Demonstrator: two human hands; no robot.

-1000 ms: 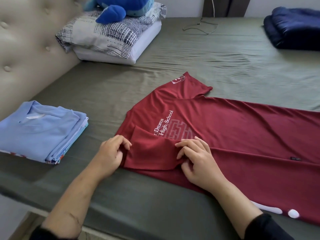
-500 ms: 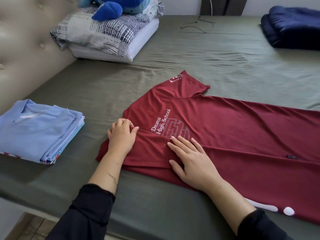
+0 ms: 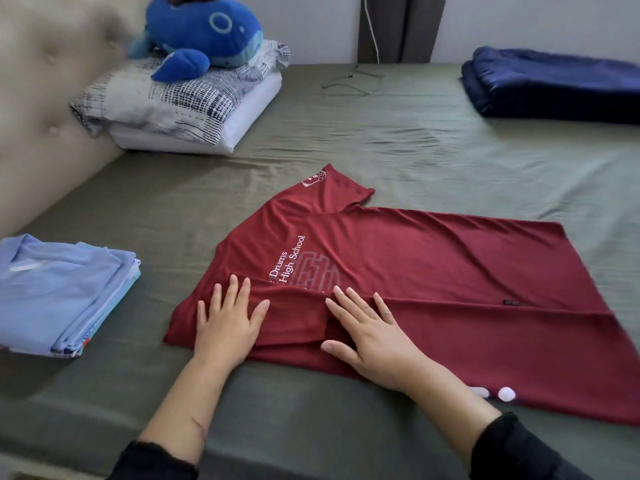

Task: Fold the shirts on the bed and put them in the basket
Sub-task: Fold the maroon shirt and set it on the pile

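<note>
Red shirt (image 3: 415,271) lies flat near the front edge of the bed (image 3: 381,133), near sleeve folded in over the body; left hand (image 3: 227,320), clenched on the sleeve a second ago, now flat with fingers spread; right hand (image 3: 372,336) likewise flat, pressing the fold (basket not in view); sleeve fold looks set, far sleeve next.

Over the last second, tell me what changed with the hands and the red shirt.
Both hands let go of the folded sleeve: the left hand and right hand uncurled and now press flat on the red shirt, smoothing the fold. The shirt's far sleeve and the light blue folded pile stayed put.
</note>
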